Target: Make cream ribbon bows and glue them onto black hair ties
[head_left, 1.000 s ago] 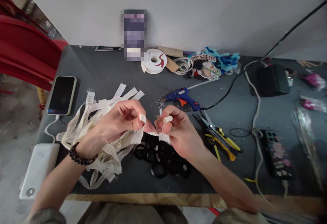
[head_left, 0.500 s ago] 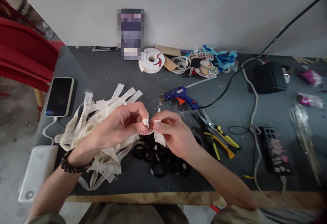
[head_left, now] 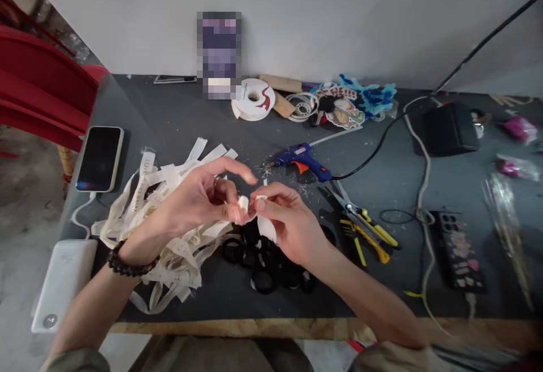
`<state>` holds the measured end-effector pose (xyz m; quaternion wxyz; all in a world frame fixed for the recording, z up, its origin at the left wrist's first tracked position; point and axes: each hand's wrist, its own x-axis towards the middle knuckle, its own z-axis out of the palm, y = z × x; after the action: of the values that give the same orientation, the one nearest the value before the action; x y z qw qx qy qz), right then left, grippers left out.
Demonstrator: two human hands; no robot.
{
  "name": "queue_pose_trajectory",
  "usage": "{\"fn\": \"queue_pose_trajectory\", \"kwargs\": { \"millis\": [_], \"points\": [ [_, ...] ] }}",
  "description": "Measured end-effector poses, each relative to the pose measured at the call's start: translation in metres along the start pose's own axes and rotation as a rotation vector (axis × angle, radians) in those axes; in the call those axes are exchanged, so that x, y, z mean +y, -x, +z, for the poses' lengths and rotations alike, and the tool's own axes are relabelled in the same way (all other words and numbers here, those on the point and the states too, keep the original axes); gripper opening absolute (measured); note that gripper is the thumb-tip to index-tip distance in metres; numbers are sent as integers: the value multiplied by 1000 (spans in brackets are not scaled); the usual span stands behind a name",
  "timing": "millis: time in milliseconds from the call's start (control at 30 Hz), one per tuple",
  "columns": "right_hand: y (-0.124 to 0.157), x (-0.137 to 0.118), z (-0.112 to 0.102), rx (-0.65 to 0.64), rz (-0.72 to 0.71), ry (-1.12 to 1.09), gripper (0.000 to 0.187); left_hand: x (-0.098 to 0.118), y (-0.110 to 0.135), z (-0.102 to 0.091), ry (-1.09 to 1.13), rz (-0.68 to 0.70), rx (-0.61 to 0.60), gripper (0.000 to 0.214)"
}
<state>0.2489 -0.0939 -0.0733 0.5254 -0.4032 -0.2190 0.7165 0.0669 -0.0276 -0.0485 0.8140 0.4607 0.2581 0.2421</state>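
Note:
Both hands meet over the middle of the dark table [head_left: 178, 117] and pinch one short cream ribbon strip [head_left: 265, 226] between them. My left hand [head_left: 199, 199] grips its folded end with thumb and lower fingers while the forefinger sticks out straight. My right hand [head_left: 286, 219] pinches the other fold, and a tail of the strip hangs below it. Under my left hand lies a heap of cut cream ribbon strips [head_left: 159, 219]. Several black rings [head_left: 265, 270] lie just beneath the hands.
A blue glue gun [head_left: 302, 160] with its black cord lies behind the hands. Scissors and yellow cutters [head_left: 365, 228] sit to the right, beside a phone [head_left: 458, 250]. Another phone [head_left: 99, 157] and a white power bank [head_left: 63, 281] are at left. A ribbon spool [head_left: 254, 99] and stickers lie by the wall.
My hands have come together from apart, folding the strip's two looped ends against each other. My left forefinger has since lifted and straightened.

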Motion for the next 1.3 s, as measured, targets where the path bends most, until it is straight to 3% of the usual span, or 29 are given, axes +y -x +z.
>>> {"fn": "queue_pose_trajectory", "kwargs": {
  "millis": [100, 233, 333, 467, 633, 767, 867, 967, 1133, 1300],
  "points": [
    [1, 1, -1, 48, 15, 3, 17, 4, 2, -1, -52, -82, -10, 50],
    [3, 1, 1, 57, -4, 22, 19, 8, 4, -4, -149, -68, 62, 22],
    [4, 1, 3, 98, -20, 45, 23, 10, 5, -6, -159, -85, 101, 19],
    [4, 3, 1, 100, -53, 51, 27, 11, 6, -5, -226, -123, 61, 16],
    [4, 3, -3, 132, -163, 252, 24, 14, 6, 1, -415, -110, 89, 17],
    [6, -2, 0, 163, -274, 444, 22, 17, 5, 7, -538, -170, 121, 30],
    [7, -5, 2, 172, -294, 484, 28, 16, 5, 7, -533, -182, 117, 39],
    [7, -3, 1, 154, -297, 558, 29, 13, 4, 5, -506, -196, 97, 34],
    [6, 0, -3, 147, -320, 722, 22, 7, 2, -1, -454, -242, 74, 32],
    [3, 2, -6, 73, -332, 731, 14, 2, 0, -10, -433, -253, 56, 25]
  ]
}}
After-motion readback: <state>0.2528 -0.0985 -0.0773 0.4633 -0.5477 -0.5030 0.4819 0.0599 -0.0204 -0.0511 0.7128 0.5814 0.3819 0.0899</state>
